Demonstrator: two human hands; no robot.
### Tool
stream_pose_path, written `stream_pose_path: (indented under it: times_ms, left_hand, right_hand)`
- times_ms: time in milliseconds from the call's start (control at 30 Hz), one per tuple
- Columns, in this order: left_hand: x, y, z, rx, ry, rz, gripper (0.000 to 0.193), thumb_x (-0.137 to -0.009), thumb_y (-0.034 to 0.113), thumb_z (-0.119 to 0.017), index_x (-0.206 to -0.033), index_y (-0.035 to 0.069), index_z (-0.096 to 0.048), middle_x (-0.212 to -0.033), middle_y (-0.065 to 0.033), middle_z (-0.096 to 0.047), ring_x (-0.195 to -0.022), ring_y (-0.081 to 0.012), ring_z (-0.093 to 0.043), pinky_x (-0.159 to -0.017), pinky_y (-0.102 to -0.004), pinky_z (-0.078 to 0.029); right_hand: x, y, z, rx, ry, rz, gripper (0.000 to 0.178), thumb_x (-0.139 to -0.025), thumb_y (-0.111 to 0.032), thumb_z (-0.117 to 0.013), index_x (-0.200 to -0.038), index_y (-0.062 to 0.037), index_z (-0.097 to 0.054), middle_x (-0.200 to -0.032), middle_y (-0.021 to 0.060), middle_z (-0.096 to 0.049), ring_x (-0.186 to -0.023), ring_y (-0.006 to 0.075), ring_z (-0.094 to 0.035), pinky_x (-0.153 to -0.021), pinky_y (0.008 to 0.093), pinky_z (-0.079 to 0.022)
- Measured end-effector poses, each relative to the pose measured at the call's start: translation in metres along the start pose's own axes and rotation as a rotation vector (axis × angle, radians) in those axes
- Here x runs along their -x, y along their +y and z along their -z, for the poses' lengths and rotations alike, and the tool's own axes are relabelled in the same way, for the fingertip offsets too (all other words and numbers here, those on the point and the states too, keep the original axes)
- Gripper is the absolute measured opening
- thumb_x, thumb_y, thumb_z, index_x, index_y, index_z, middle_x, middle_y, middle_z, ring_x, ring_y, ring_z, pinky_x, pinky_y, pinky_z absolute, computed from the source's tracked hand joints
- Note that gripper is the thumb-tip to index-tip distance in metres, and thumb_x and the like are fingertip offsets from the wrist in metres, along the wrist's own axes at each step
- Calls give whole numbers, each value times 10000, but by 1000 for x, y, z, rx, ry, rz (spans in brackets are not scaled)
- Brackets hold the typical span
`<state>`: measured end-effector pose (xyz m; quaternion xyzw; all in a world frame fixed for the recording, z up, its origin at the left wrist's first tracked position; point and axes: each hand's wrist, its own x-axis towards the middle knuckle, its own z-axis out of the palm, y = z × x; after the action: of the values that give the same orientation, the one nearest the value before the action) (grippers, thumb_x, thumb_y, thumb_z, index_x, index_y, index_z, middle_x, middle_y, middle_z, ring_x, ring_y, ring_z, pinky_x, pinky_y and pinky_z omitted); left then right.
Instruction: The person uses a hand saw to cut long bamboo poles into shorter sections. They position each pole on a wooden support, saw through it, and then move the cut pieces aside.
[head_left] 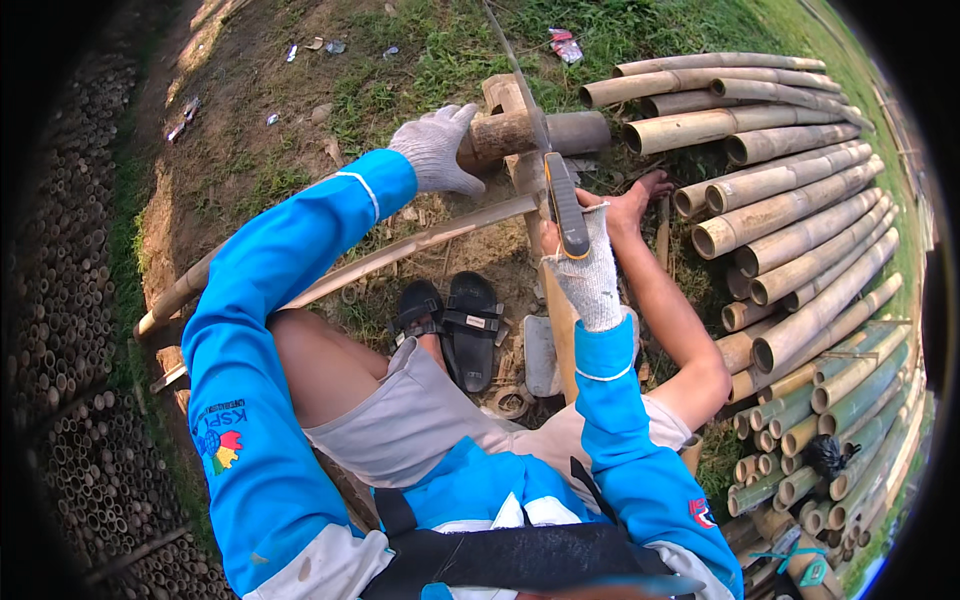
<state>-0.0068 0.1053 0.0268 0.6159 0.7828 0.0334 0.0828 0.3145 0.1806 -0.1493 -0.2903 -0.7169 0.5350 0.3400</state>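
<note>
My right hand, in a whitish knit glove, grips the black-and-yellow handle of a hand saw. Its long thin blade points away from me and crosses a short brown bamboo piece. To the right of the blade the bamboo goes on as a greyer length. A wooden support stands beneath it. My gloved left hand is beside the bamboo's left end, thumb and fingers spread apart. Whether it touches the bamboo, I cannot tell.
Cut bamboo poles lie stacked at the right, with greener ones nearer. A split bamboo strip slants across the middle. Black sandals sit between my legs; my bare right foot rests near the support. More bamboo ends fill the left.
</note>
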Motion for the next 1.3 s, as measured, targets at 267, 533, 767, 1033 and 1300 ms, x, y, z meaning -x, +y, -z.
stream_pose_path:
  times_ms: [267,533,767,1033,1300]
  left_hand:
    - [-73,38,-34,-90,-44,220,863,-699,397,-956,-1451,135,-626,-1411,-163,-696,-1324,-376,-693,-1080,-495,-600]
    - [-89,34,-39,-110,57,210,781,-730,430,-949,-1385,122,-657,-1376,-177,-716,-1279,-390,-720,-1039,-530,-618]
    - [-90,37,-44,-83,62,185,749,-740,477,-928,-1359,135,-682,-1296,-177,-762,-1195,-385,-759,-988,-526,-635]
    - [-97,29,-41,-43,7,182,796,-723,472,-939,-1393,141,-666,-1309,-154,-767,-1218,-374,-751,-1014,-519,-629]
    - [-90,38,-43,-64,76,180,790,-727,458,-948,-1390,117,-687,-1287,-174,-788,-1193,-368,-772,-991,-513,-641]
  right_hand:
    - [-35,-95,19,53,-27,184,481,-1023,-43,-785,-1452,-8,-570,-1149,61,-707,-995,116,-697,-863,276,-588]
    - [-32,-89,5,192,62,271,540,-1016,2,-702,-1517,-16,-500,-1227,113,-650,-1035,186,-679,-929,331,-586]
    - [-2,-116,7,249,146,134,543,-1036,-26,-667,-1547,-13,-483,-1227,119,-662,-1005,203,-675,-916,341,-582]
    - [158,-145,60,366,45,161,595,-1005,-108,-676,-1538,31,-450,-1389,196,-583,-1213,275,-631,-1069,429,-507]
    - [-81,-133,-12,-225,-78,92,605,-965,57,-706,-1526,-46,-503,-1117,86,-668,-930,184,-687,-837,323,-595]
